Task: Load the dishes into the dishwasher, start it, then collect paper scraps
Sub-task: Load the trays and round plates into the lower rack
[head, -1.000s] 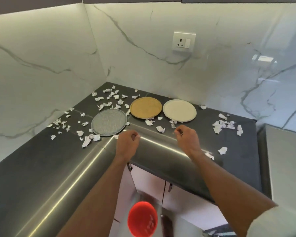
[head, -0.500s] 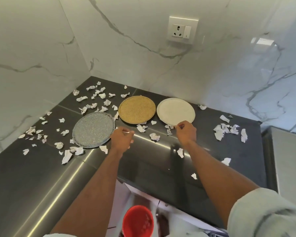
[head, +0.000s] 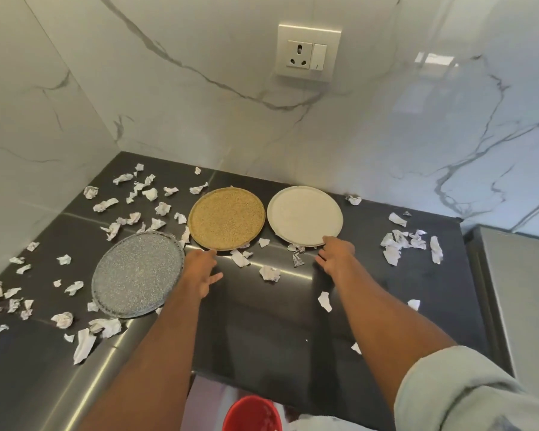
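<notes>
Three round plates lie flat on the dark countertop: a speckled grey plate at the left, a tan plate in the middle and a white plate at the right. My left hand is open, fingers spread, with its fingertips at the tan plate's near rim. At the white plate's near rim my right hand is open too, its fingertips touching or almost touching the rim. Crumpled white paper scraps lie between my hands, and many more paper scraps are scattered around the plates.
The counter sits in a corner of marble walls, with a wall socket above the plates. More scraps lie at the right. A red bucket stands on the floor below the counter's front edge. A steel surface borders the counter at the right.
Both hands have moved forward from the counter's near part to the plates' rims and opened their fingers. The camera has come closer to the counter.
</notes>
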Available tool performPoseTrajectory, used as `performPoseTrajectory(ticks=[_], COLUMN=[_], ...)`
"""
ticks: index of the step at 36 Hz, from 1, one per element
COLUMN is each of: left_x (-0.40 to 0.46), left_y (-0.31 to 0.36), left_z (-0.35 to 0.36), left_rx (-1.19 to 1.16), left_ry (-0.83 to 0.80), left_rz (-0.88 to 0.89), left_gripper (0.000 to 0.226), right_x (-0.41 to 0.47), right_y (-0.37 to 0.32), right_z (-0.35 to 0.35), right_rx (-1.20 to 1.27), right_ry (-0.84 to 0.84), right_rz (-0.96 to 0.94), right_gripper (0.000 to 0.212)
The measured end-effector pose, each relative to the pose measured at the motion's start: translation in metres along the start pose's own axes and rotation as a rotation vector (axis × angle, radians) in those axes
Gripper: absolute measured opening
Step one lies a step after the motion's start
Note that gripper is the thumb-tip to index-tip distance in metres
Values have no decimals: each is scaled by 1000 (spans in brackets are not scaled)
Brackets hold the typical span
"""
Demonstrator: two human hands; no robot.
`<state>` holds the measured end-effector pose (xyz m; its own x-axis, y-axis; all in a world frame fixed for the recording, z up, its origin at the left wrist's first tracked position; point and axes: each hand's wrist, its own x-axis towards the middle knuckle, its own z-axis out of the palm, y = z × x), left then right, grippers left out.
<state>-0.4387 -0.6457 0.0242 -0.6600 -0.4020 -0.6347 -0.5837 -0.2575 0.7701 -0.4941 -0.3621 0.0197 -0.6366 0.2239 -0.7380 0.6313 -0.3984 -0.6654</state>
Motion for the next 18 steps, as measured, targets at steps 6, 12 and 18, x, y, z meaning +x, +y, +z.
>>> performPoseTrajectory(ticks=[6,12,18], left_x=[26,43,50], left_y=[13,23,34], left_z=[1,4,13], left_rx=[-90,-213,-237], left_ry=[26,87,152], left_rz=[-65,-99,-92], left_gripper=[39,36,21], right_x=[14,26,28], right_y=[-12,-14,-21], right_z=[20,23,25], right_rx=[83,12,17], right_ry=[190,255,219], right_rz=[50,71,77], right_gripper=[21,23,18])
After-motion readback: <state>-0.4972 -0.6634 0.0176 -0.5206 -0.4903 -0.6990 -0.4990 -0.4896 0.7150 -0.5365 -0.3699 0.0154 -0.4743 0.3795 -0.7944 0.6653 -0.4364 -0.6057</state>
